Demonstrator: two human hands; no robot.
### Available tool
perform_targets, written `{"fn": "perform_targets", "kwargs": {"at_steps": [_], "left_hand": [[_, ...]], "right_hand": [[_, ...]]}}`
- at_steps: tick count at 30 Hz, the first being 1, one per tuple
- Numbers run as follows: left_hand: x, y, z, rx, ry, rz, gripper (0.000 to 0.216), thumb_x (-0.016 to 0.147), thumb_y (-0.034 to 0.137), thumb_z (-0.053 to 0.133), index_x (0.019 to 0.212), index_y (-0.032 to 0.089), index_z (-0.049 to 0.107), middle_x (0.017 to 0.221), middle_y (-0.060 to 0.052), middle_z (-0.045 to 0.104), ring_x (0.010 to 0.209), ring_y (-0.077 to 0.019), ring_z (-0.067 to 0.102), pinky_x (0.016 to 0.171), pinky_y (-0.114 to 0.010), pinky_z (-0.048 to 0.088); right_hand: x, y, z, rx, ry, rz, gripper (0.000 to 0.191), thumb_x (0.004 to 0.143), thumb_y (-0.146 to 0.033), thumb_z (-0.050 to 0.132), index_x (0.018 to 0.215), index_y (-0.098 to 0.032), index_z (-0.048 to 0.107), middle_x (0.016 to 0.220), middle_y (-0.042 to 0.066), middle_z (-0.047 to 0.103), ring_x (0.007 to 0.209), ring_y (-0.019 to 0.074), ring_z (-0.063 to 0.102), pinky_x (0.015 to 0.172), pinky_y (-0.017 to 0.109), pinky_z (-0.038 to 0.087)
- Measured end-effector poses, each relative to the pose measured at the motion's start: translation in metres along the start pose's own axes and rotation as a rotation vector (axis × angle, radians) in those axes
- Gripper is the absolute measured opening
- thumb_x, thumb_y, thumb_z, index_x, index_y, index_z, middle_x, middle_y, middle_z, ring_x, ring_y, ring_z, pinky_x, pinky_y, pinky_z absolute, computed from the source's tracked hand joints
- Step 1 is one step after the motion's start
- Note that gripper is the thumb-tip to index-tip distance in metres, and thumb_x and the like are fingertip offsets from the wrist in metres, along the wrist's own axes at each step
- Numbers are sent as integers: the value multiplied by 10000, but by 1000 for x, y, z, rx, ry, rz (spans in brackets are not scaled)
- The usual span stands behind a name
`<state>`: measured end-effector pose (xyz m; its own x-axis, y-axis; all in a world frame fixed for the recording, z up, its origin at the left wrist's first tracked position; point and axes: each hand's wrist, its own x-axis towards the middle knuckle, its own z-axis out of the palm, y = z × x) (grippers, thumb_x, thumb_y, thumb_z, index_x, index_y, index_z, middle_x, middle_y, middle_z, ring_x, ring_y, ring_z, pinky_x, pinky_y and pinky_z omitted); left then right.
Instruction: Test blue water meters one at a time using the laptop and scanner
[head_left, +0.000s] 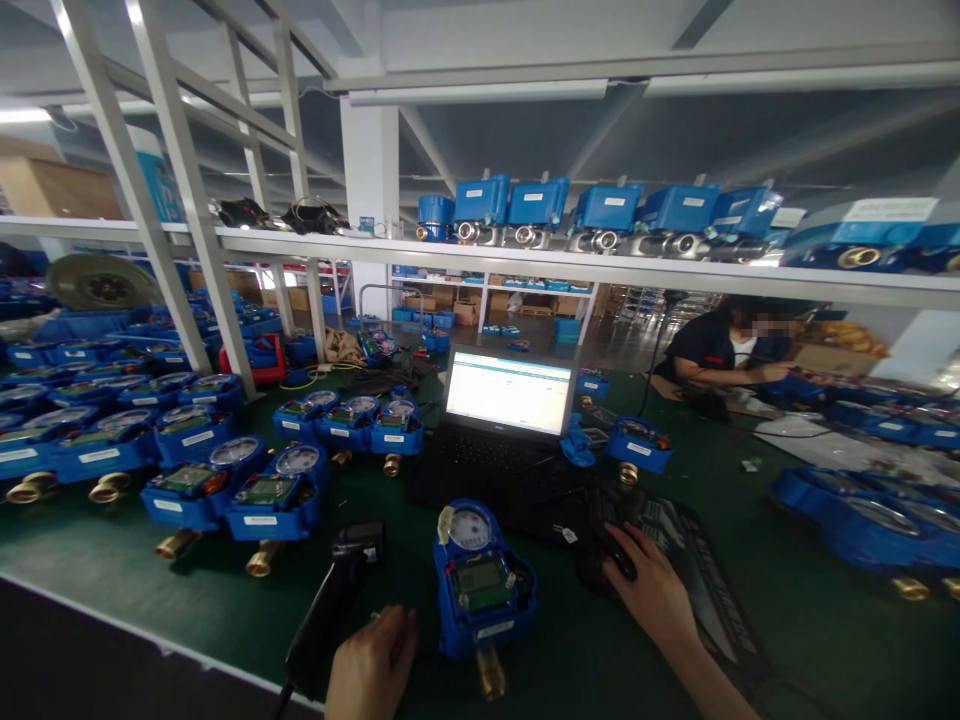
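My right hand (651,590) rests on a black computer mouse (619,552), fingers wrapped over it, on a dark printed mouse pad (701,560). Down on the green table, my left hand (373,662) has its fingers curled in; what they hold, if anything, is hidden. Between my hands lies a blue water meter (480,585) with a round dial, an exposed circuit board with a small display, and a brass pipe end towards me. A black handheld barcode scanner (334,590) lies just left of my left hand. Behind the meter an open laptop (510,395) has its screen lit.
Several more blue meters (274,495) stand in rows at the left, and others (877,510) at the right. A shelf (525,255) carrying blue meters crosses above the table. A co-worker (720,350) sits across at the right. Metal posts (187,200) rise at the left.
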<state>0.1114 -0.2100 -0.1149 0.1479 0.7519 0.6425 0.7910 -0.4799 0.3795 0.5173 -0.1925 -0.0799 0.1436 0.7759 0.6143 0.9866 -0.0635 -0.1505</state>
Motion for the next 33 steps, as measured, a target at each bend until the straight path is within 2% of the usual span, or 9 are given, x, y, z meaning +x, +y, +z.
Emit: {"fn": "perform_targets", "kwargs": {"at_steps": [5,19,25,33], "left_hand": [[-1,0,0,4,-14,-3,349,936,297,416,623,198,533,525,35,585,423,-81,576,427,-176,374],[-4,-4,6,47,-2,4,347,934,309,429,611,207,503,493,52,541,387,-79,540,411,-189,355],[-4,-8,8,35,12,27,388,958,357,370,632,210,521,514,46,566,411,-79,571,423,-187,370],[-5,3,8,91,46,-63,526,975,465,214,599,212,481,477,35,531,391,-90,531,430,-220,347]], "right_hand": [[0,0,0,-11,-14,24,445,849,-403,436,1230,-230,586,1305,106,524,1075,305,583,868,467,523],[1,-2,0,-17,-37,42,468,864,-402,407,1244,-194,585,1323,128,507,1094,315,569,887,471,516],[1,-4,-2,-30,-42,39,452,857,-376,428,1242,-200,586,1316,120,514,1088,303,573,898,455,511],[1,-3,-1,-29,-55,50,456,864,-383,412,1246,-199,581,1326,124,507,1098,307,565,900,468,505]]}}
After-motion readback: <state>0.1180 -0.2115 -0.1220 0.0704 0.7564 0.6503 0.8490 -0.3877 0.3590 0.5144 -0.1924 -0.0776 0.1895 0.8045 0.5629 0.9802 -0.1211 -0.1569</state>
